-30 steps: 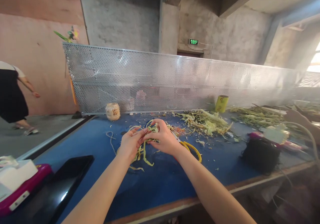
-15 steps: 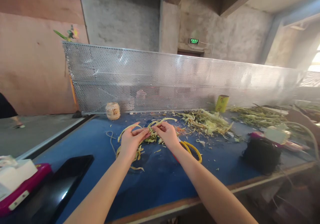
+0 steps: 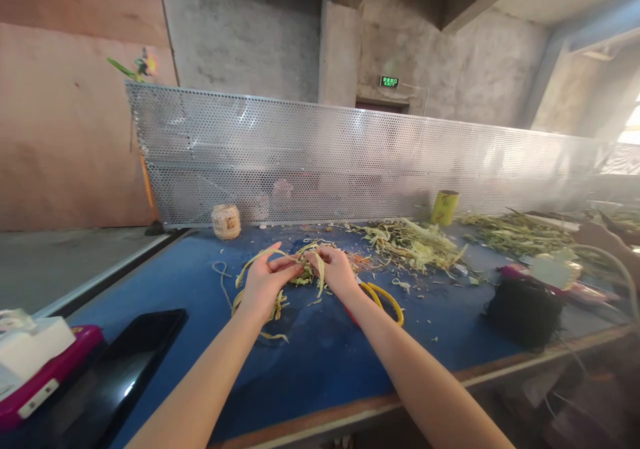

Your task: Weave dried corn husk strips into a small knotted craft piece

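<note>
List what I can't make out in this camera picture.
All in the head view:
Exact hold on the leaf strips: hidden by the left hand and right hand.
Yellow-handled scissors: blades mostly hidden by the right hand.
Yellow-green cylinder: markings too small to read.
Magenta case: cut off by the left edge.
Shapes behind the perforated metal panel: blurred by its mesh.

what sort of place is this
Likely a craft workshop in an industrial-style building: plant strips in hand at a blue table, a plant pile beyond, and bare concrete walls.
</note>
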Demonstrator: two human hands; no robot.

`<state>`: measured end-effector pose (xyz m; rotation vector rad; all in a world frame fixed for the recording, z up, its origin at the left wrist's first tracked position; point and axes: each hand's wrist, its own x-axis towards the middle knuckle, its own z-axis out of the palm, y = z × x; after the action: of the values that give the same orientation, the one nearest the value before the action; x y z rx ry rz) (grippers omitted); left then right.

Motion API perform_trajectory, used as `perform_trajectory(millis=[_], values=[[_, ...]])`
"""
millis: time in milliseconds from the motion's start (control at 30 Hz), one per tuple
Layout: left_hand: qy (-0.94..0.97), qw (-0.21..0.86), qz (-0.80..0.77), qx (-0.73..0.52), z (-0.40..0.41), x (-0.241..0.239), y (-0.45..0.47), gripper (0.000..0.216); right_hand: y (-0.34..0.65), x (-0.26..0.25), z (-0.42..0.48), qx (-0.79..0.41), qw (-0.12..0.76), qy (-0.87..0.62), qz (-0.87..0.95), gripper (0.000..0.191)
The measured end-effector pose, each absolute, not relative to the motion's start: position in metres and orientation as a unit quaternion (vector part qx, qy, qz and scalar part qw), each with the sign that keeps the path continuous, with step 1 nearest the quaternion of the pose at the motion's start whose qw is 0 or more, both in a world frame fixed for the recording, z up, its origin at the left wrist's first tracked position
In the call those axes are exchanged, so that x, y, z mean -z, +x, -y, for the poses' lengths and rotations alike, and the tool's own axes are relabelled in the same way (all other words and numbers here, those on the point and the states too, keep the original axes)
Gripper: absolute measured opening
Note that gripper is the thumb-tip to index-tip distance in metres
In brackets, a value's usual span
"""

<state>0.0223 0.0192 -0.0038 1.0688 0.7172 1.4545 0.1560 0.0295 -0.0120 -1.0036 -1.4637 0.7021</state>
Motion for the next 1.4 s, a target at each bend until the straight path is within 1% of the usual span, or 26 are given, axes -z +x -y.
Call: perform_trajectory(millis=[100,200,367,433,567,633,700,767,900,1067,1200,1300,1400], values=[[0.449,0.570,-0.306,-0.616,-0.019,0.003,0.022,0.072,0.155,0.013,-0.031,-0.351,0.570,-0.437,0.601,0.036],[0.438,0.572,-0.309,-0.621,-0.017,0.000,0.023,0.069,0.155,0.013,-0.032,-0.399,0.561,-0.447,0.572,0.037],[0.430,0.576,-0.315,-0.620,-0.016,-0.003,0.023,0.066,0.157,0.015,-0.033,-0.369,0.547,-0.461,0.593,0.039],[0.427,0.575,-0.321,-0.620,-0.016,-0.002,0.023,0.067,0.158,0.014,-0.033,-0.385,0.540,-0.464,0.586,0.040],[0.438,0.538,-0.344,-0.633,-0.020,0.000,0.020,0.072,0.161,0.009,-0.028,-0.453,0.468,-0.493,0.577,0.044],[0.460,0.502,-0.356,-0.640,-0.022,0.001,0.018,0.076,0.162,0.005,-0.024,-0.438,0.436,-0.494,0.611,0.040],[0.485,0.468,-0.367,-0.641,-0.022,0.001,0.017,0.079,0.164,0.001,-0.019,-0.405,0.418,-0.481,0.655,0.030],[0.504,0.446,-0.376,-0.637,-0.020,0.000,0.017,0.080,0.165,-0.002,-0.015,-0.398,0.402,-0.463,0.683,0.021],[0.523,0.442,-0.380,-0.622,-0.018,-0.003,0.018,0.082,0.168,-0.008,-0.012,-0.444,0.389,-0.424,0.687,0.015],[0.530,0.468,-0.371,-0.602,-0.017,-0.003,0.018,0.084,0.171,-0.011,-0.013,-0.520,0.372,-0.382,0.667,0.016],[0.527,0.490,-0.368,-0.589,-0.016,-0.003,0.020,0.086,0.172,-0.011,-0.012,-0.464,0.368,-0.387,0.707,0.010],[0.541,0.486,-0.367,-0.580,-0.017,-0.002,0.021,0.085,0.172,-0.008,-0.013,-0.412,0.368,-0.403,0.729,0.012],[0.557,0.494,-0.360,-0.562,-0.018,0.000,0.022,0.085,0.172,-0.005,-0.015,-0.371,0.367,-0.426,0.739,0.018]])
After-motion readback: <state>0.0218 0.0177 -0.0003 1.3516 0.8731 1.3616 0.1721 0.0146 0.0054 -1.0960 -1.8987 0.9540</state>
